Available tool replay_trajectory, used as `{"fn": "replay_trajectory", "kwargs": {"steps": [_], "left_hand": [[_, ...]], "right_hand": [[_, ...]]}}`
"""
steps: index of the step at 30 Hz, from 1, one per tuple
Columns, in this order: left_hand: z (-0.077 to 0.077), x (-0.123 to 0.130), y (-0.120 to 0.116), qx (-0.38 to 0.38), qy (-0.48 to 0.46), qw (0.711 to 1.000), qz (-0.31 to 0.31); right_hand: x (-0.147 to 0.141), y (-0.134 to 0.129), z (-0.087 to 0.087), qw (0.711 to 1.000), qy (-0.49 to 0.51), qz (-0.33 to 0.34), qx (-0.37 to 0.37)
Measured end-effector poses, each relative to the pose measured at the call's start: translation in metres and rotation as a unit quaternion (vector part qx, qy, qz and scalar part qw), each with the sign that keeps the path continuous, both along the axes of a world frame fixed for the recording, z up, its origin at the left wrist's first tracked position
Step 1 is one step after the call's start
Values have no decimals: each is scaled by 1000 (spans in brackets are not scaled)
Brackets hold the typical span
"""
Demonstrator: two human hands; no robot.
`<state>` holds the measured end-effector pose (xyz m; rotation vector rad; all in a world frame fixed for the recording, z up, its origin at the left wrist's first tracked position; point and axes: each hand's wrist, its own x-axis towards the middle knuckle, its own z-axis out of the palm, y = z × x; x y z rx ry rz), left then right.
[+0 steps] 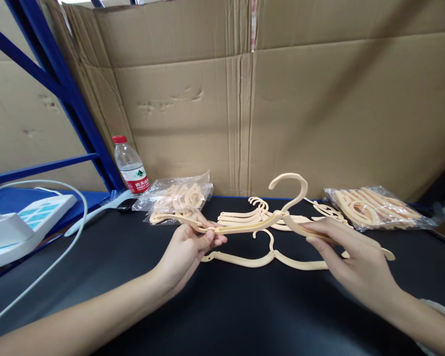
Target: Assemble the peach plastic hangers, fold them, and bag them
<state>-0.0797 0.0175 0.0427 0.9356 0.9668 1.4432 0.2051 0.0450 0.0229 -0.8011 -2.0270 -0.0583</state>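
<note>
A beige folding hanger (244, 228) is held up above the black table, its hook pointing upward. My left hand (193, 242) pinches its left arm near a joint, fingers closed round it. Further right, my right hand (356, 252) grips the right arm between thumb and fingers. Beneath the held hanger, a second beige hanger (244, 260) lies unfolded on the table, its right end partly hidden by my right hand. Behind them, several more beige hangers (241, 216) lie side by side, partly covered by the held one.
One clear bag of beige parts (181, 198) lies at the back left, another bag (374, 205) at the back right. A water bottle (131, 168) stands beside the left bag. A white power strip (33, 222) and cable (82, 217) are at the left. Cardboard (185, 99) rises behind.
</note>
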Motion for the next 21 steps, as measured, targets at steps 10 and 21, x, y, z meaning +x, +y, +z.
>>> {"fn": "replay_trajectory", "kwargs": {"steps": [10,21], "left_hand": [[-10,25,-45,-52,226,946,-226],[-4,22,-56,301,615,687,-242]], "right_hand": [[15,12,13,997,-33,-43,-63],[2,-11,12,938,-184,35,-293]]}}
